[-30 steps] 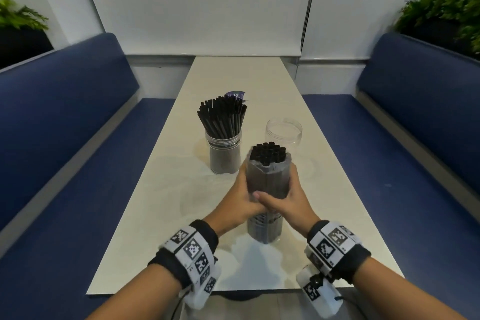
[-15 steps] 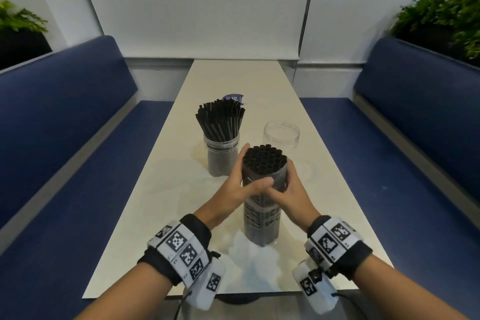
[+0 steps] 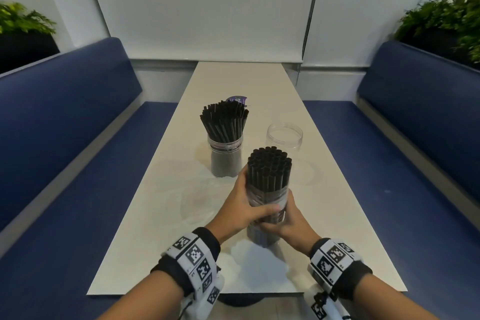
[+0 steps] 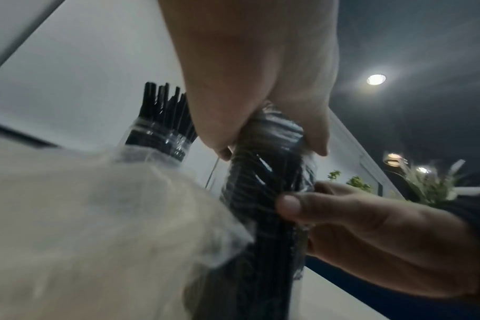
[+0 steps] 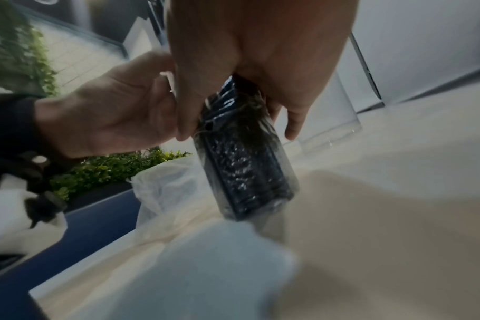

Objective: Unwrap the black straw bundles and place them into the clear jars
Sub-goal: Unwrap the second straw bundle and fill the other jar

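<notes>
Black straw bundle [image 3: 268, 179] stands upright on the table [image 3: 161, 205], gripped between both hands. The left hand [image 3: 240, 212] curls round its left side, thumb across the front over the clear wrapper [image 3: 267, 201], which is bunched partway down so the upper straw ends are bare. The right hand [image 3: 291, 226] curls round the lower right side, pinching the wrapper. Just beyond the left hand stands a clear jar full of straws [image 3: 225, 143]; beyond the right hand, an empty clear jar [image 3: 284, 136]. Crumpled clear plastic [image 5: 162, 186] lies on the table near the wrists.
</notes>
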The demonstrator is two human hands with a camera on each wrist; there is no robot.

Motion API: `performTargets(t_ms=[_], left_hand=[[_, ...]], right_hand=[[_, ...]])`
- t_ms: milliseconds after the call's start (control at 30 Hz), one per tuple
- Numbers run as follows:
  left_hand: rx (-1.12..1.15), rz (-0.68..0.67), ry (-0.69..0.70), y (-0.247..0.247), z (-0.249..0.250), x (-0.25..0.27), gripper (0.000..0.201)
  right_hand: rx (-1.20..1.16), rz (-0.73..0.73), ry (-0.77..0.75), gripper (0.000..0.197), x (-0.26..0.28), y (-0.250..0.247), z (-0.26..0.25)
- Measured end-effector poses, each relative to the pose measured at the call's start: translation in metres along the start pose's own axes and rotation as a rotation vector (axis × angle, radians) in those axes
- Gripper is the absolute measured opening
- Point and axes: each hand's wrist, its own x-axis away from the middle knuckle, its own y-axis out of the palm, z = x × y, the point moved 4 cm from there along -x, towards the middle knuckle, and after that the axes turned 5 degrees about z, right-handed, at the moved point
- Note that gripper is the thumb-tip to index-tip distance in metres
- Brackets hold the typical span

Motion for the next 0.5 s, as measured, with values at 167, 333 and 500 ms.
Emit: performTargets(t_ms=[167,333,500], left_hand=[[0.005,0.007,-0.04,0.004,-0.015,-0.003,0.093],[-0.051,-0.021,-0.031,0.005,-0.022,-0.002,0.101],[-0.045,-0.1,-0.07,0.008,-0.028,0.002,0.092]], right_hand=[[0.089,-0.034,0.068,0.096,0.004,0.004,0.013],[0.026,-0.19,0.046,0.108,-0.001,-0.008,-0.019],[-0.089,-0.206,0.054,0.101,-0.008,-0.016,-0.033]])
